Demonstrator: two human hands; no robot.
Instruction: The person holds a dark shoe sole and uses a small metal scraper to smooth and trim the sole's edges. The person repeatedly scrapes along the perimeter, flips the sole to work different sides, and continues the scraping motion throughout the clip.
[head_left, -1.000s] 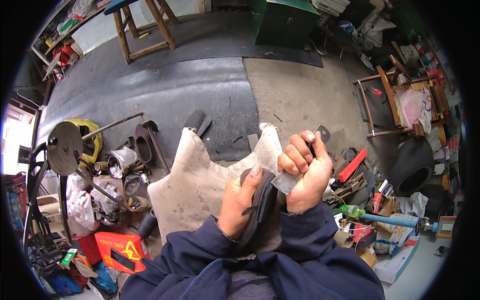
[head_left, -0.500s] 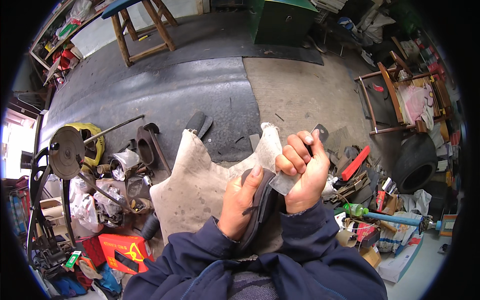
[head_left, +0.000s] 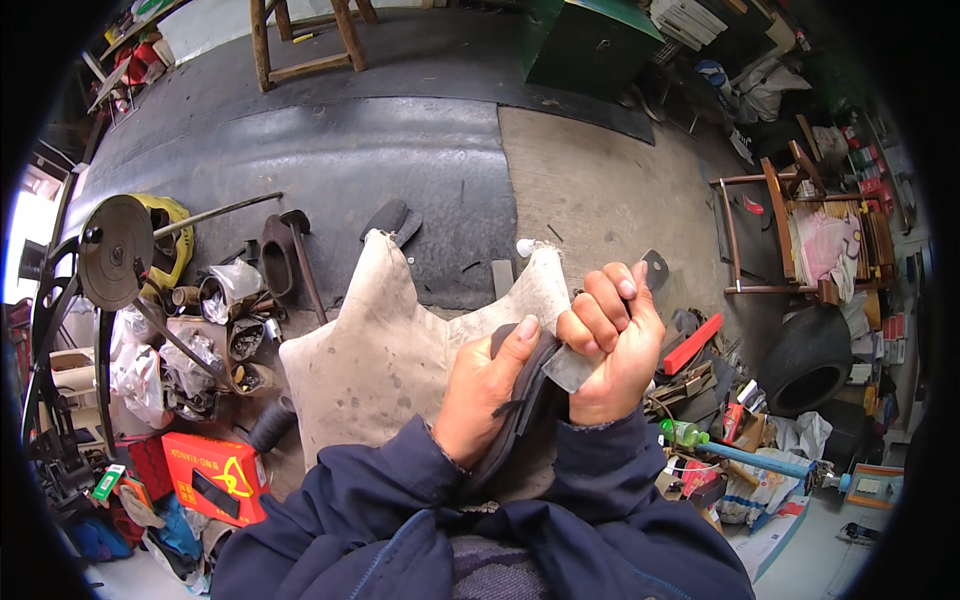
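My left hand (head_left: 474, 396) is closed around a dark shoe (head_left: 527, 405), its thumb pressed along the upper edge. The shoe stands tilted over my lap, and its lower end goes out of sight by my sleeves. In my right fist (head_left: 618, 355) is a flat metal cobbler's knife. Its broad blade (head_left: 569, 370) juts out toward the shoe and meets or nearly meets the edge. The knife's other end, with a hole in it, sticks out above the fingers. A stained beige apron (head_left: 365, 370) covers my knees beneath both hands.
To the left stand a machine with a round wheel (head_left: 115, 252), bagged odds and ends and a red box (head_left: 215, 478). Dark soles (head_left: 392, 220) lie on the floor mat beyond my knees. Rightward are scraps, a red strip (head_left: 693, 343), a tyre (head_left: 808, 360) and a wooden chair (head_left: 790, 225).
The view has shifted slightly, so the surroundings sit differently in the picture. Both hands keep their grips on the shoe and the knife, with only slight movement between them.
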